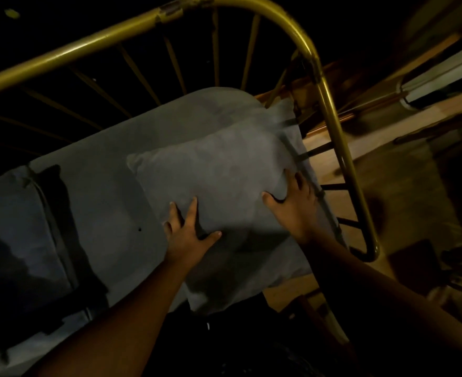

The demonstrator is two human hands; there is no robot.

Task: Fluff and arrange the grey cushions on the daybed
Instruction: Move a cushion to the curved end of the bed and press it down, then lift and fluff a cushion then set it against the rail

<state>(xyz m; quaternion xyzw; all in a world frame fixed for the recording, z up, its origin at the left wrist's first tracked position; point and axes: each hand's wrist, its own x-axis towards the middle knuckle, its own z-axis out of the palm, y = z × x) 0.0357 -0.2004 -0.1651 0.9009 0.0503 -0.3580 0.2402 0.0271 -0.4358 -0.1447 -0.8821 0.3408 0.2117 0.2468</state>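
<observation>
A grey square cushion (213, 175) lies tilted at the right end of the daybed, on top of a second grey cushion (251, 278) whose edges show below and behind it. My left hand (189, 232) presses on the top cushion's near-left edge with fingers spread. My right hand (292, 205) grips its right edge, thumb on top and fingers around the side. The grey seat pad (101, 191) stretches away to the left.
The daybed's gold metal frame (330, 110) curves around the back and right end, with thin spokes behind the cushions. A bluish cushion (17, 227) and a dark strap lie at the far left. Wooden floor (366, 170) shows to the right. The room is dim.
</observation>
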